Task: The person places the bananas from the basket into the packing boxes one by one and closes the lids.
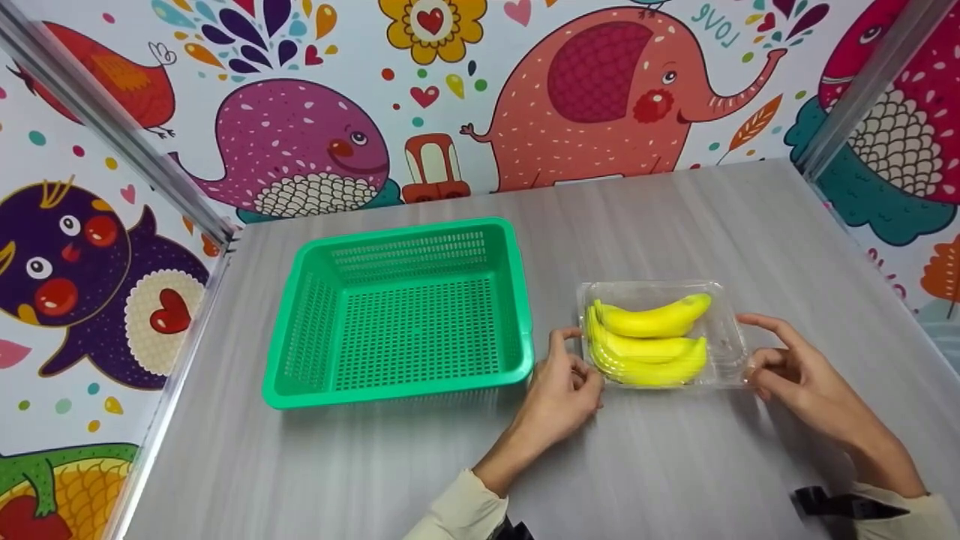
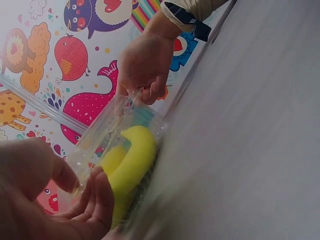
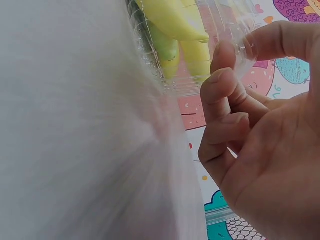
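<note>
A clear plastic clamshell box (image 1: 726, 345) with yellow bananas (image 1: 652, 321) inside lies on the table, right of the middle. My left hand (image 1: 559, 390) holds its left end, the index finger at the side wall and the thumb by the front corner. At the opposite end, my right hand (image 1: 802, 382) grips the box, index finger stretched along the far part and thumb near the front corner. In the right wrist view, that hand's thumb and index finger pinch the box's edge (image 3: 245, 55), the other fingers curled. The bananas show through the plastic lid.
A green plastic basket (image 1: 525, 330) with slotted walls and floor stands left of the box, close to my left hand. Printed cartoon wall panels (image 1: 442, 97) border the grey table (image 1: 360, 465) at the back and both sides.
</note>
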`<state>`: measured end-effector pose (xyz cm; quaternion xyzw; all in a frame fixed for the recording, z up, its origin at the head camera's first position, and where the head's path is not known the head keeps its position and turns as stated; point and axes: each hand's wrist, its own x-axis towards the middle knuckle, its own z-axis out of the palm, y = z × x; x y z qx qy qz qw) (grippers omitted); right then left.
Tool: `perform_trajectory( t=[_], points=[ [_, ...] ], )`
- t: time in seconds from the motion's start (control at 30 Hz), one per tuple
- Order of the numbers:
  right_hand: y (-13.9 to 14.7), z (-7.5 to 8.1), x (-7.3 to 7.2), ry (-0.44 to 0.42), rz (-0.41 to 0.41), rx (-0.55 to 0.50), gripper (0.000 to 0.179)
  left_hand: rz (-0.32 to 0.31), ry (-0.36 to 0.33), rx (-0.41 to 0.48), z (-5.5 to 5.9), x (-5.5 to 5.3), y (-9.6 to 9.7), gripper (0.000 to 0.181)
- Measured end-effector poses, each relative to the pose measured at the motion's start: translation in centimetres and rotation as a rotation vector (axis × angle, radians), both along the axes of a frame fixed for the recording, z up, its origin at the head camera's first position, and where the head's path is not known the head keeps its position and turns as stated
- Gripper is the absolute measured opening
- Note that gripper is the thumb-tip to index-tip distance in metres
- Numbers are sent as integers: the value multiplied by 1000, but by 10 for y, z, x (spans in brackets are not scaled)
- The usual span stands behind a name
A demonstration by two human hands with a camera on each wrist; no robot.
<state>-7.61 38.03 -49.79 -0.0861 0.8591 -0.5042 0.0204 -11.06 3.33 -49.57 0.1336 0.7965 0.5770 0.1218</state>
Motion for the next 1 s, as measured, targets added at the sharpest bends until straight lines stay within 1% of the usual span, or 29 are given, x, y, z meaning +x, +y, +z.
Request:
perform_trajectory(
  t=[0.33, 0.67, 0.83, 1.0],
  points=[
    [1, 0, 0, -7, -4, -3, 69, -3, 8, -1, -1, 0, 0, 56],
    [4, 1, 1, -55, 19, 15, 76, -8, 40, -8, 0, 0, -1, 56],
    [6, 1, 1, -81, 41, -13, 78, -6, 52, -35, 0, 0, -2, 56],
    [6, 1, 2, -84, 42, -4, 78, -10, 61, -51, 0, 1, -2, 56]
  ],
)
